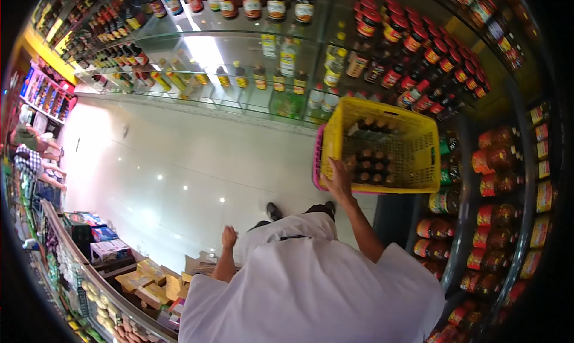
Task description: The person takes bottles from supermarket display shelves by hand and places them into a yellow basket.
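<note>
My right hand (339, 178) is closed over the near left rim of a yellow plastic basket (415, 184). Inside the basket stand several small dark bottles (372, 166) in two groups, and bare basket floor shows to their right. Part of a pink basket (318, 157) shows beneath and to the left of the yellow one. At my left side, away from the shelves, hangs my left hand (229, 237). Its fingers look curled in, and I see nothing in them.
Glass shelves (239, 35) of sauce bottles run along the front. Red-capped bottles (412, 44) crowd the front right shelf, and large bottles (496, 160) line the right. Boxes (152, 271) fill a counter at left. Other people (30, 157) are far left. Pale tiled floor (179, 157) lies between.
</note>
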A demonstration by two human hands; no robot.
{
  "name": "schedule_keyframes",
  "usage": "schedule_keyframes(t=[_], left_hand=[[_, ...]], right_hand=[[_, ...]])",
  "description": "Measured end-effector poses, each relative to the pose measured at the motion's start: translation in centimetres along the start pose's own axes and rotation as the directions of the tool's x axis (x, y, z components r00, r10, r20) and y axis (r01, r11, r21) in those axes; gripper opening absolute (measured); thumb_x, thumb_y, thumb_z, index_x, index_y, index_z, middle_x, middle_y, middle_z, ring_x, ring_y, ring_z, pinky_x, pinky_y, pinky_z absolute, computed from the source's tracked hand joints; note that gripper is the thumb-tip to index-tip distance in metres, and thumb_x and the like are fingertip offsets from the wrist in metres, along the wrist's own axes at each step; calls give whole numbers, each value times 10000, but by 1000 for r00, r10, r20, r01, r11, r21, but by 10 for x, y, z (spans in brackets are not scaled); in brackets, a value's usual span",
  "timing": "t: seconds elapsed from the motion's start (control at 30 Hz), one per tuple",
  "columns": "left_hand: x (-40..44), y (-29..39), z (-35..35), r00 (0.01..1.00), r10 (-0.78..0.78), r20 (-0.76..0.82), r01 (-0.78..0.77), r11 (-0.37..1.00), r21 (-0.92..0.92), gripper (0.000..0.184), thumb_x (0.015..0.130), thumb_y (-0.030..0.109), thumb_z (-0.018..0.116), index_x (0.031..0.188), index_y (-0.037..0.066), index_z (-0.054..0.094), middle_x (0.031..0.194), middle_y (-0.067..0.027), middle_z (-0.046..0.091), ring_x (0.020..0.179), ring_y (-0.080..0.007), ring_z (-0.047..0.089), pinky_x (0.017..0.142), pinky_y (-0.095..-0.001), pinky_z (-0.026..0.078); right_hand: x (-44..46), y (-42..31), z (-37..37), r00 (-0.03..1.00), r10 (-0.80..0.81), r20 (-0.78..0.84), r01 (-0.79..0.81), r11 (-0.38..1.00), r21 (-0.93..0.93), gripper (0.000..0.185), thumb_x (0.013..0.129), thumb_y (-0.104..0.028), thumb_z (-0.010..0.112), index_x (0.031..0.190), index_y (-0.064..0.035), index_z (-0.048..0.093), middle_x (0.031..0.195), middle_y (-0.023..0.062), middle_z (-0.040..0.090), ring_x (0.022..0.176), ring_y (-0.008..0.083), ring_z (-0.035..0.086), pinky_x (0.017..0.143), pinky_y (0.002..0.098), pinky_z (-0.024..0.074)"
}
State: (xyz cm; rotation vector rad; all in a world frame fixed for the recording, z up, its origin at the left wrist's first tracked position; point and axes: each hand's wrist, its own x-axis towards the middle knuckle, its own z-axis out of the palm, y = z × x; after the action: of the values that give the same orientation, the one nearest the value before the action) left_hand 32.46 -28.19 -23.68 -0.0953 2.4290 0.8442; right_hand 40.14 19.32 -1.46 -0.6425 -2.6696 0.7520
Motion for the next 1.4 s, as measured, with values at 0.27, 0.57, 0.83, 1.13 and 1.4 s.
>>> schedule_keyframes(t=[0.27, 0.57, 0.83, 1.13, 1.4], left_hand=[[-5, -18, -52, 966, -190, 174, 197, 980, -24, 389, 879, 338, 474, 831, -16, 627, 760, -122, 696, 684, -222, 681, 708, -376, 527], [129, 137, -41, 978, 117, 171, -112, 993, -39, 326, 891, 364, 466, 984, 71, 576, 881, -137, 676, 886, -353, 623, 768, -464, 479], [190, 256, -95, 943, 255, 213, -279, 956, 90, 204, 826, 217, 502, 992, 144, 598, 854, -174, 657, 863, -362, 622, 744, -471, 487], [276, 320, -145, 973, 228, 17, -227, 972, -68, 233, 833, 211, 474, 982, 102, 616, 835, -174, 659, 833, -364, 626, 727, -460, 486], [364, 395, -160, 886, 437, 151, -413, 895, -170, 242, 816, 211, 478, 987, 89, 598, 787, -181, 628, 781, -349, 615, 682, -452, 471]], right_hand=[[-12, -25, 18, 990, 18, -141, -38, 989, -141, 359, 831, -143, 626, 1158, -19, 547, 1046, 143, 578, 1027, 311, 524, 874, 422, 397], [68, -54, 107, 987, 160, 30, -162, 963, 213, 198, 927, -97, 471, 1099, -40, 550, 983, 160, 610, 933, 333, 588, 780, 390, 447], [220, -107, 119, 965, 72, 253, -152, 936, 316, 227, 911, -43, 448, 1117, -23, 543, 1111, 178, 596, 1054, 375, 551, 848, 409, 445], [385, -167, 145, 980, -190, -57, 198, 929, 312, 417, 916, -81, 450, 1322, -7, 385, 1331, 218, 392, 1262, 370, 366, 1041, 438, 303], [486, -180, 152, 926, -89, -367, 134, 986, 98, 661, 841, -101, 567, 1406, 13, 244, 1422, 302, 211, 1324, 436, 236, 1069, 503, 226]])
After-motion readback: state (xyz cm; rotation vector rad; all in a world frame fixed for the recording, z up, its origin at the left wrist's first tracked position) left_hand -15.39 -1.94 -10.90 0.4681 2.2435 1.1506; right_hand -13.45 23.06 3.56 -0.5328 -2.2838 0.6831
